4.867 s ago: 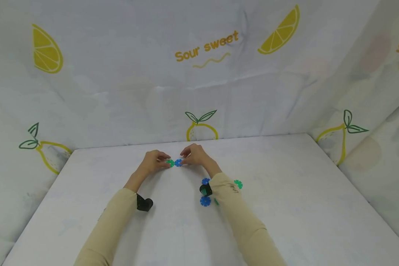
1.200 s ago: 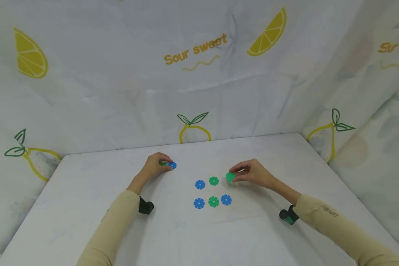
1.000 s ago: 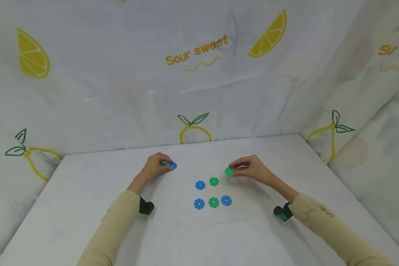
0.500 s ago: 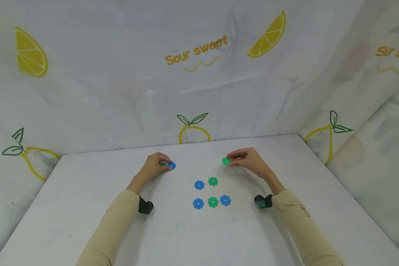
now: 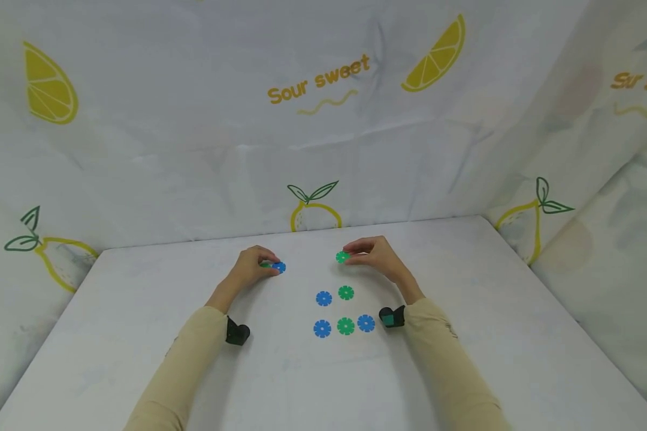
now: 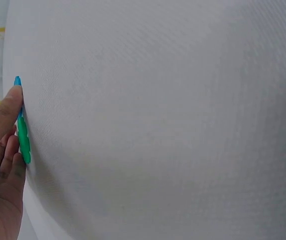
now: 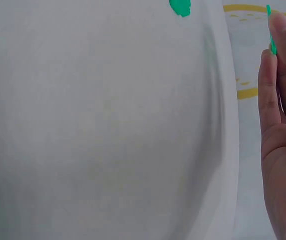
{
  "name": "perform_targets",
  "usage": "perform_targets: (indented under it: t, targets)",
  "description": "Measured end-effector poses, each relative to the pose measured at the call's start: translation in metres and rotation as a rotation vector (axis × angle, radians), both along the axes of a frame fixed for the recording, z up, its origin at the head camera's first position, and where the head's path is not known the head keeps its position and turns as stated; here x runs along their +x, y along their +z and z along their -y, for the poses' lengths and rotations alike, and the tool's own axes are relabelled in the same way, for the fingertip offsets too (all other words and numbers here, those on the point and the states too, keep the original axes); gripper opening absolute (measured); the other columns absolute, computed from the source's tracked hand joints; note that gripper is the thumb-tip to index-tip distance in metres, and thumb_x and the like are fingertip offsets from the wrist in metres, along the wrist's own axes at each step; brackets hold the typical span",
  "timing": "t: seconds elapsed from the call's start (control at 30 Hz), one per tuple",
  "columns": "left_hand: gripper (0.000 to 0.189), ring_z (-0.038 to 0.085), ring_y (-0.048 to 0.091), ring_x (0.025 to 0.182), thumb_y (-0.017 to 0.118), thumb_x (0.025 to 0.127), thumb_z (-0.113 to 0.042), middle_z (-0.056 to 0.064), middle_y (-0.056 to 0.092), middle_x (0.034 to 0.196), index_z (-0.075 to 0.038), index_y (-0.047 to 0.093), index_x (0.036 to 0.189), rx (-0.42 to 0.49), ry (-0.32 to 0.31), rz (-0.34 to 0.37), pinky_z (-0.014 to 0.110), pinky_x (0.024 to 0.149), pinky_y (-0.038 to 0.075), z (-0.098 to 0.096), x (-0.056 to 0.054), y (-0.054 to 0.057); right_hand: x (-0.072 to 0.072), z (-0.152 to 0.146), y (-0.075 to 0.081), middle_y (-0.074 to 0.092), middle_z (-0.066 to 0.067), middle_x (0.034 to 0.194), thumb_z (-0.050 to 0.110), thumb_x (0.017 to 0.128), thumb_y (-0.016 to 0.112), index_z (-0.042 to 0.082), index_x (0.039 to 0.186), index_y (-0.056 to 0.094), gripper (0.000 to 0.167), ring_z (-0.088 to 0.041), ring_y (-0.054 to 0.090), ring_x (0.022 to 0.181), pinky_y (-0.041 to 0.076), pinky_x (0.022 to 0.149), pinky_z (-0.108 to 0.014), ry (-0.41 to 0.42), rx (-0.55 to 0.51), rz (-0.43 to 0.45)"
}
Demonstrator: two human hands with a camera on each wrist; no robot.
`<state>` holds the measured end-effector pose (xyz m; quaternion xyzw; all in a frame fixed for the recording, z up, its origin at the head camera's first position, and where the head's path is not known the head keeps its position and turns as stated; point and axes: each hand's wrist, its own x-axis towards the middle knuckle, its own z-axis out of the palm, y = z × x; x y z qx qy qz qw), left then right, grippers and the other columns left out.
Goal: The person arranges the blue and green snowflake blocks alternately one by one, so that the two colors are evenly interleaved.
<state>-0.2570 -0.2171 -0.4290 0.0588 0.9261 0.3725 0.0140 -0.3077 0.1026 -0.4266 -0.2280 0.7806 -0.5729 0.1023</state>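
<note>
In the head view my left hand pinches a joined pair of notched plastic discs. The blue disc sticks out past the fingertips, and the green one is mostly hidden by them. The left wrist view shows this pair edge-on, with the green disc below the blue. My right hand pinches a single green notched disc between thumb and fingertips, off the table and a short way right of the joined pair. In the right wrist view that green disc appears edge-on.
Nearer on the white table lie two rows of loose discs: a blue disc beside a green disc, and in front of them a blue disc, a green disc and another blue disc. A printed cloth wall stands behind.
Earlier both hands were at the joined discs. My right hand then went to the right, took a green disc, and has carried it back and leftward. The left hand has stayed nearly still.
</note>
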Motion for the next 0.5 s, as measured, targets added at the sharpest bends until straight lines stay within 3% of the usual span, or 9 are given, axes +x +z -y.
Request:
perform_targets:
  t: [0.5]
  targets:
    - [0.020,0.033,0.056,0.106,0.080,0.078,-0.014,0.015,0.062,0.108,-0.005,0.074,0.095,-0.002,-0.010,0.006,0.045,0.094,0.047,0.003,-0.005,-0.002,-0.001,0.052,-0.011,0.069,-0.017,0.106,0.003,0.076,0.079,-0.006,0.108,0.069,0.035,-0.025,0.066,0.097,0.053,0.085,-0.028,-0.020,0.012,0.016]
